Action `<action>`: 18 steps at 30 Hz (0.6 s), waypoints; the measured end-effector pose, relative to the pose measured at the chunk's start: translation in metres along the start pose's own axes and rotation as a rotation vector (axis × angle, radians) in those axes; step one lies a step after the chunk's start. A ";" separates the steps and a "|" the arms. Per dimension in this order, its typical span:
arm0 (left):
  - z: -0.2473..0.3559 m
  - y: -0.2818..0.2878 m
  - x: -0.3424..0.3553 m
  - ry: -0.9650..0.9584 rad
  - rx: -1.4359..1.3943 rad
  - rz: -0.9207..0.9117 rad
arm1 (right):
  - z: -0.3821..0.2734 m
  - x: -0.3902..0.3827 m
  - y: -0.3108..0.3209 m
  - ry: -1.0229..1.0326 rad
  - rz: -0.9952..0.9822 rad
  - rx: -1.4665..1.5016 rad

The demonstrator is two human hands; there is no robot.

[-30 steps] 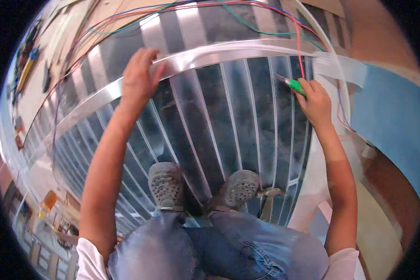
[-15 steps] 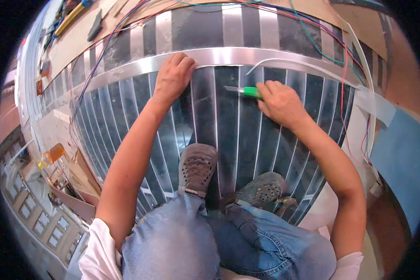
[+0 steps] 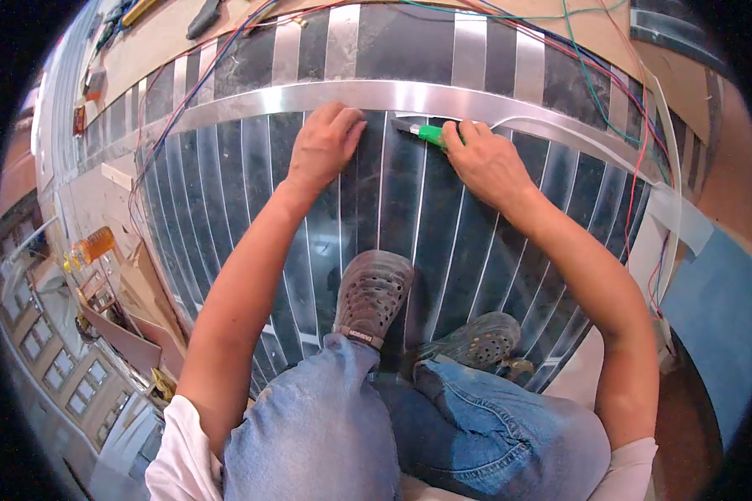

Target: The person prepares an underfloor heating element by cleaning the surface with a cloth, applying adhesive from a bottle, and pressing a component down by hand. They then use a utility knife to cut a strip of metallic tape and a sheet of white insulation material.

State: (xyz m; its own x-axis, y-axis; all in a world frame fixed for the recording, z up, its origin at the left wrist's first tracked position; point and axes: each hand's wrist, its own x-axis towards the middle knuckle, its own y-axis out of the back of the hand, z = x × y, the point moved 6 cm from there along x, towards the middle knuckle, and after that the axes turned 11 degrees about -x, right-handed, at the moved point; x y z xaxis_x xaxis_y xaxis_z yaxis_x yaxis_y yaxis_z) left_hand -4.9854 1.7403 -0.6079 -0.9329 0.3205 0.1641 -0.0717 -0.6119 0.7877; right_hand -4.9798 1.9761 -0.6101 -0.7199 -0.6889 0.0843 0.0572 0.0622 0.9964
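Observation:
A green-handled utility knife point(image 3: 431, 134) is gripped in my right hand point(image 3: 489, 164). Its blade points left and lies close to the lower edge of a long shiny metal strip point(image 3: 309, 98). A narrow white strip point(image 3: 543, 132) runs along that edge and passes behind my right fingers. To the left, my left hand point(image 3: 322, 149) rests at the same edge with its fingers curled down and closed; whatever they pinch is hidden. Under both hands lies a dark glossy panel point(image 3: 468, 225) crossed by thin pale lines.
My grey clogs point(image 3: 376, 292) stand on the panel. Loose red, blue and green wires point(image 3: 593, 63) cross the far side and hang at both sides. A brown board point(image 3: 251, 18) bears tools at the far left. Blue sheet point(image 3: 714, 292) lies right; an amber bottle point(image 3: 96, 245) stands left.
My right hand has brought the knife up and left to the metal strip's edge, nearer my left hand. The whole view has shifted slightly; my left hand stays at the edge.

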 end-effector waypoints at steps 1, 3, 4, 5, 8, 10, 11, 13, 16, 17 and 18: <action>0.008 -0.005 0.002 -0.032 -0.029 0.028 | 0.001 -0.003 -0.001 -0.023 -0.010 -0.004; 0.018 -0.013 0.010 -0.063 -0.033 0.019 | 0.003 -0.006 0.000 -0.041 -0.008 -0.012; 0.022 -0.017 0.015 -0.097 -0.033 0.014 | 0.005 -0.006 0.001 -0.059 -0.001 -0.021; 0.025 -0.021 0.020 -0.117 -0.046 0.006 | 0.007 -0.006 0.002 -0.068 -0.003 -0.024; 0.033 -0.030 0.030 -0.111 0.015 -0.068 | 0.013 -0.004 0.003 -0.100 -0.029 0.015; 0.032 -0.034 0.035 -0.137 0.033 -0.089 | 0.012 -0.001 0.006 -0.051 -0.015 0.028; 0.030 -0.036 0.037 -0.156 0.056 -0.106 | 0.014 -0.001 0.003 -0.098 -0.019 0.077; 0.027 -0.038 0.040 -0.179 0.061 -0.131 | 0.016 0.000 0.003 -0.104 -0.042 0.107; 0.028 -0.040 0.042 -0.202 0.063 -0.163 | 0.019 0.002 0.000 -0.108 -0.057 0.163; 0.032 -0.037 0.043 -0.226 0.064 -0.128 | 0.020 0.003 -0.002 -0.110 -0.089 0.157; 0.035 -0.036 0.044 -0.248 0.066 -0.093 | 0.022 0.003 -0.004 -0.110 -0.122 0.151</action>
State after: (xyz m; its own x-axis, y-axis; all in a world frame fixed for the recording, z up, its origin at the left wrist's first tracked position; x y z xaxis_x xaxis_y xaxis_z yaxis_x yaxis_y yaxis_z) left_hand -5.0116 1.8012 -0.6081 -0.8079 0.5453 0.2235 -0.1223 -0.5261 0.8416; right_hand -4.9975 1.9901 -0.6137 -0.7871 -0.6151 -0.0458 -0.1328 0.0964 0.9864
